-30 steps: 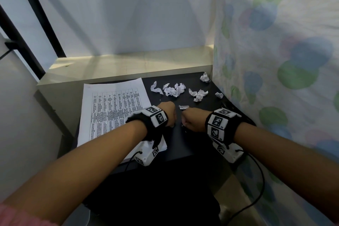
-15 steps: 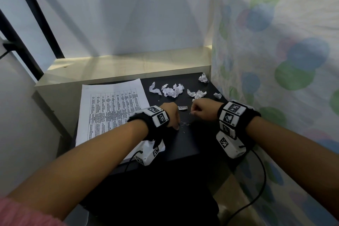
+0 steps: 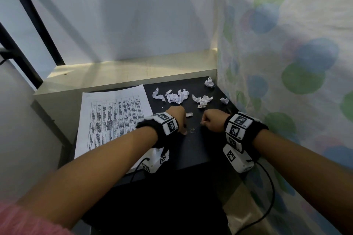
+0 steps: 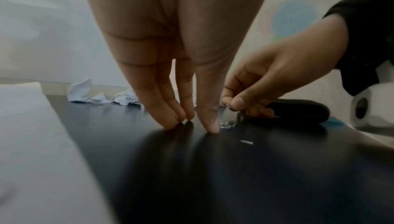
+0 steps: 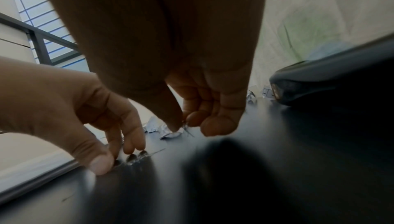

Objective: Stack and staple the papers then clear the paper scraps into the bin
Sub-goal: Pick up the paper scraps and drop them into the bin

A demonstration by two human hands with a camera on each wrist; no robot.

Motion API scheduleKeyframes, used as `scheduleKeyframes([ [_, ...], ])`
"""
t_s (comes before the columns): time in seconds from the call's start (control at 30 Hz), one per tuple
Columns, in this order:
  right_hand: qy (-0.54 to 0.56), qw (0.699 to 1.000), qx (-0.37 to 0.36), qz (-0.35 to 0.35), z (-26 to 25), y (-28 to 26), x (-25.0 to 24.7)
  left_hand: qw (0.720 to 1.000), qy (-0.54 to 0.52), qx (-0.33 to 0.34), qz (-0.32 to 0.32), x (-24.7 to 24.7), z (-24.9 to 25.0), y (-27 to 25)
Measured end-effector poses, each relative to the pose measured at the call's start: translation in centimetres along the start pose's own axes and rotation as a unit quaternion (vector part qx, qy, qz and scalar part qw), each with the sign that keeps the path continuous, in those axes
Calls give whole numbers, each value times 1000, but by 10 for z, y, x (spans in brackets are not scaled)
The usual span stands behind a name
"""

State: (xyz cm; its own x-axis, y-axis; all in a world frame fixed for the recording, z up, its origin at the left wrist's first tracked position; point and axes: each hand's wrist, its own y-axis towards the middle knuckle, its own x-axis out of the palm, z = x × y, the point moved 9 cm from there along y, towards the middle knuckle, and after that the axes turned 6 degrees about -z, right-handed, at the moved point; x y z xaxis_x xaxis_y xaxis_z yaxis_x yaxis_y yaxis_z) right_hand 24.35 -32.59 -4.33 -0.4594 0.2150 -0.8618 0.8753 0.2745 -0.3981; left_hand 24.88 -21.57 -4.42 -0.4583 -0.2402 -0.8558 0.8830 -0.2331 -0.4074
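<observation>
A stack of printed papers lies on the left of the black table. Crumpled white paper scraps are strewn along the table's far side. My left hand stands with straight fingers, fingertips pressed on the tabletop beside a small cluster of loose staples. My right hand hovers just to the right, with thumb and forefinger pinching a thin bent staple. A black stapler lies behind the right hand.
A patterned curtain hangs close along the table's right edge. A pale raised ledge runs behind the table. One stray staple lies in front of the hands. Cables hang from both wrist cameras over the near edge.
My right hand has pulled away to the right from the left hand, still pinching a staple. The left hand has stayed on the table at the same spot.
</observation>
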Motion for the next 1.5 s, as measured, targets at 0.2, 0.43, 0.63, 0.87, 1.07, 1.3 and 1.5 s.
scheduleKeyframes([
  [0.2,6,1000,12,-5,5,2,6,999,-18,31,4,9,21,4],
  [0.43,11,1000,9,-1,8,3,5,998,-8,63,-2,6,30,5],
  [0.63,33,999,5,5,14,4,3,997,-10,74,-14,6,33,6],
  [0.87,71,997,8,20,21,6,1,998,10,68,2,6,38,4],
  [1.07,85,996,17,29,23,4,2,997,55,51,19,9,44,-4],
  [1.3,97,994,27,45,24,-1,3,990,128,47,22,16,49,-10],
  [1.5,108,992,34,52,25,-3,4,985,157,69,16,18,55,-12],
])
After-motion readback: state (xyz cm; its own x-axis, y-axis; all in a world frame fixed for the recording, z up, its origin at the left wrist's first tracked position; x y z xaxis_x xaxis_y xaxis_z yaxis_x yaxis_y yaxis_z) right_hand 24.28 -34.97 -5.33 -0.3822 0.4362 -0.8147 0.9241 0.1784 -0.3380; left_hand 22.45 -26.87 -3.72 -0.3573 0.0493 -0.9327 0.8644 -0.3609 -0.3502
